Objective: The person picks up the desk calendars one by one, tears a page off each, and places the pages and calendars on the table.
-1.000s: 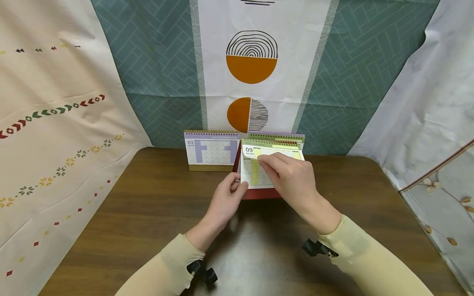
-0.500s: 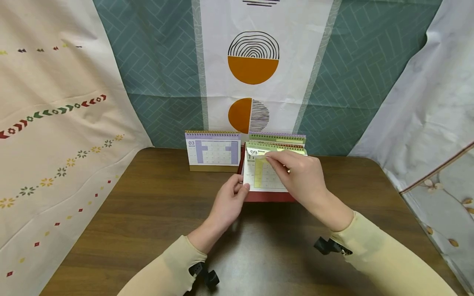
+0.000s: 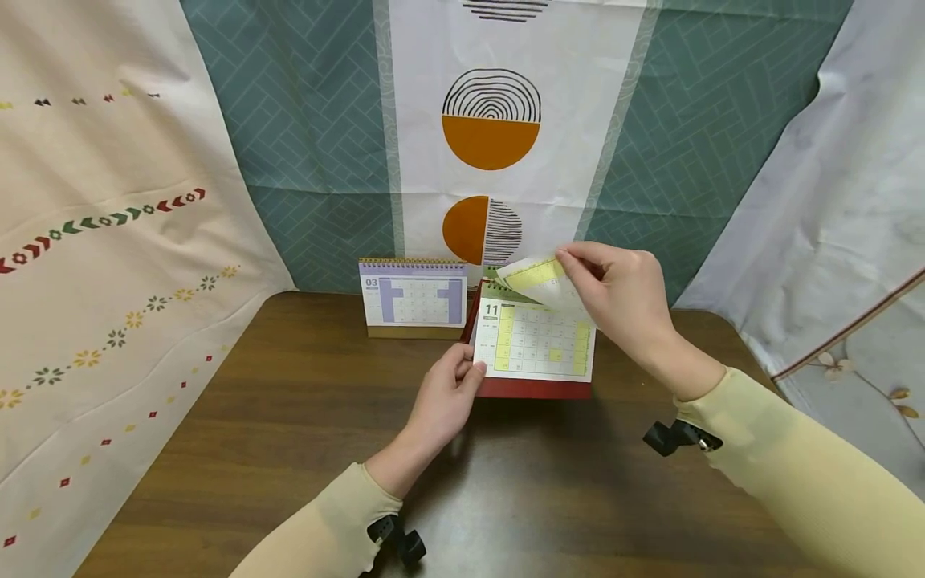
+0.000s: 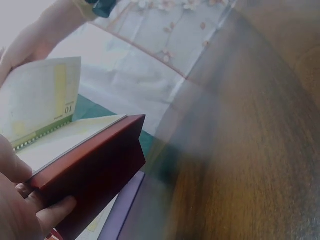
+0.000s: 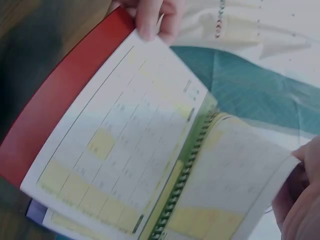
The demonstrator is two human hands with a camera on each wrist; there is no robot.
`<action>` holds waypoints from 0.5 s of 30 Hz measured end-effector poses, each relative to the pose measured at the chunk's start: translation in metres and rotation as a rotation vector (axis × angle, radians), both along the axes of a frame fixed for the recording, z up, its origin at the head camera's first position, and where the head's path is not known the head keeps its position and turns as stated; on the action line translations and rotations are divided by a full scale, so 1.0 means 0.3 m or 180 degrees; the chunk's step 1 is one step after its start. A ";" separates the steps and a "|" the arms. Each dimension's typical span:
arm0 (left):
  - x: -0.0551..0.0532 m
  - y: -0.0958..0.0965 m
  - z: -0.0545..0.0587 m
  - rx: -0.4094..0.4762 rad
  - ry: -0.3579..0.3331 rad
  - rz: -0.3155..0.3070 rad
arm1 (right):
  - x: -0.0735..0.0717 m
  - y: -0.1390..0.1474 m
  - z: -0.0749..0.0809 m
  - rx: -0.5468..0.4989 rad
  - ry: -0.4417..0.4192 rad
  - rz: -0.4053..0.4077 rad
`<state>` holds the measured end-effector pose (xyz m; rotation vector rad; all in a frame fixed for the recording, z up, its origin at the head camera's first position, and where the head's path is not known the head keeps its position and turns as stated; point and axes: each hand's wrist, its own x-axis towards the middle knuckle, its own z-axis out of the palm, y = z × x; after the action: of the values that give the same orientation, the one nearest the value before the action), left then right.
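A desk calendar with a red stand (image 3: 535, 390) faces me, its page headed 11 (image 3: 538, 341) showing yellow columns. My left hand (image 3: 450, 389) grips its lower left corner, thumb on the front and fingers behind, at the stand's edge (image 4: 90, 160). A lifted page (image 3: 536, 275) curls up above the spiral binding (image 5: 186, 172). My right hand (image 3: 625, 293) pinches the edge of this page between thumb and fingers. In the left wrist view, the raised page (image 4: 42, 95) reads 10 on one face. Part of the binding is hidden behind the page.
A purple-and-white calendar (image 3: 415, 297) headed 03 stands to the left on the wooden table (image 3: 303, 401). Behind the red one, another calendar with a purple edge (image 4: 122, 205) is mostly hidden. A patterned cloth (image 3: 318, 193) hangs at the back.
My right hand has lifted the page up and to the right, uncovering the page headed 11. The calendar has shifted slightly right and nearer. My left hand keeps its grip on the corner.
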<state>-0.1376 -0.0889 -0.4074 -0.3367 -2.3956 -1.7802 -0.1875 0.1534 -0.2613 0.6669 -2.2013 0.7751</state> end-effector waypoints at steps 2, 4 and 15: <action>0.000 -0.001 -0.001 0.0008 0.0004 -0.0003 | -0.012 0.006 0.004 -0.0056 -0.0040 -0.0037; 0.001 -0.002 0.001 0.0016 -0.0002 -0.0014 | -0.022 0.012 0.005 -0.0099 -0.0077 -0.0060; -0.004 -0.013 0.011 0.0005 0.0037 -0.0001 | -0.069 0.027 0.020 -0.0357 -0.0537 -0.0179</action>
<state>-0.1389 -0.0928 -0.4042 -0.3462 -2.3864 -1.7751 -0.2082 0.1615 -0.2553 0.4976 -2.2969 0.9481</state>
